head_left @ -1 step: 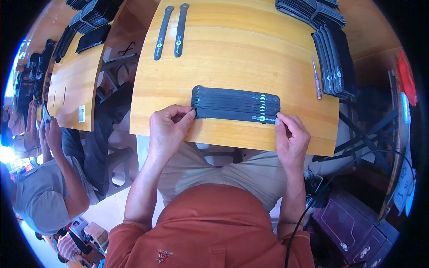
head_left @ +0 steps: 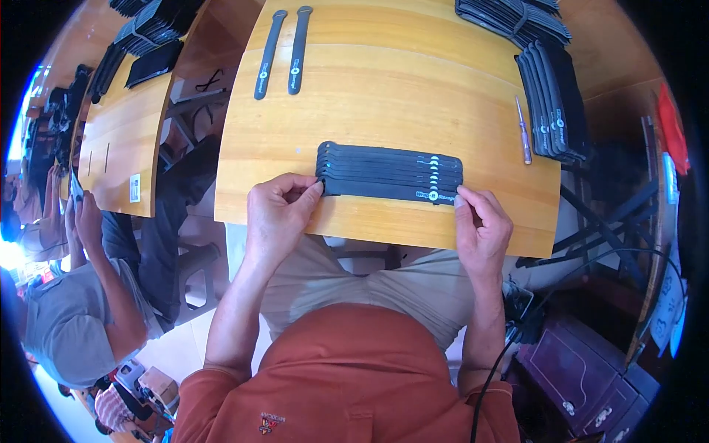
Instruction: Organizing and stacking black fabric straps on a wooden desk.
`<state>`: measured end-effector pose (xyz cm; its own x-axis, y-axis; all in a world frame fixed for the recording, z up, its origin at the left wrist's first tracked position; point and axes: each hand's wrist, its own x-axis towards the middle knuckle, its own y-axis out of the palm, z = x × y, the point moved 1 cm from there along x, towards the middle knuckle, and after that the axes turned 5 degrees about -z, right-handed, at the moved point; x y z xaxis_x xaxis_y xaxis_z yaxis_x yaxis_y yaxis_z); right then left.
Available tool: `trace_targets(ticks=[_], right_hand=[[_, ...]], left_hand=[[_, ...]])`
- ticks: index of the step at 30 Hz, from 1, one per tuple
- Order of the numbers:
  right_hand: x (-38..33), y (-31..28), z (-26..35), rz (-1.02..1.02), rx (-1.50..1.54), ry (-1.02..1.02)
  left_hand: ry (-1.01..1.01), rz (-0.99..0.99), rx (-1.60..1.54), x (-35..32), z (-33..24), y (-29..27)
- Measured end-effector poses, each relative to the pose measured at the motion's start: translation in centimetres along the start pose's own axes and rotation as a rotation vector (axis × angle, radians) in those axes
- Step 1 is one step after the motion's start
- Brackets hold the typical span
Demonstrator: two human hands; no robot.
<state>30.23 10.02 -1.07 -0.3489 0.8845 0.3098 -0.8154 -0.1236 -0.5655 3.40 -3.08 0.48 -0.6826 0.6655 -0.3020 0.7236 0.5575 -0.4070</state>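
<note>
Several black straps [head_left: 384,170] with pale printed marks near their right ends lie overlapped in a fanned stack by the table's near edge. At the stack's near left corner, my left hand [head_left: 284,210] pinches the end of the nearest strap [head_left: 377,190] between thumb and forefinger. My right hand [head_left: 481,224] pinches the right end of that same strap, and its fingertips cover the corner. Two loose dark straps, a left one [head_left: 270,55] and a right one [head_left: 299,52], lie side by side at the table's far left.
A purple-handled screwdriver [head_left: 525,136] lies at the wooden table's [head_left: 399,96] right side, beside a pile of black straps [head_left: 550,103]. Banded strap bundles [head_left: 517,21] sit at the far right. On the left, a person [head_left: 96,295] works at another table [head_left: 129,133]. A black cable [head_left: 509,343] hangs by my right arm.
</note>
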Motion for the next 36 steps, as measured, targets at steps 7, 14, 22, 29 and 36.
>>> trace_targets(ticks=[7, 14, 22, 29, 36], right_hand=[[0.1, 0.1, -0.3, -0.006, 0.024, 0.016], [-0.1, 0.2, -0.5, -0.002, 0.027, 0.027], [-0.1, 0.1, -0.3, -0.010, -0.009, 0.050], [-0.2, 0.2, -0.7, -0.026, 0.000, 0.031], [0.0, 0.1, -0.4, -0.007, -0.015, 0.075]], left_hand=[[0.049, 0.003, 0.003, 0.2, 0.5, 0.1], [0.040, 0.008, -0.001, 0.1, 0.4, 0.1], [0.088, 0.048, -0.020, 0.2, 1.1, -0.1], [0.075, 0.051, -0.012, 0.2, 1.1, -0.1], [0.023, 0.009, -0.067, 0.0, 0.5, 0.3]])
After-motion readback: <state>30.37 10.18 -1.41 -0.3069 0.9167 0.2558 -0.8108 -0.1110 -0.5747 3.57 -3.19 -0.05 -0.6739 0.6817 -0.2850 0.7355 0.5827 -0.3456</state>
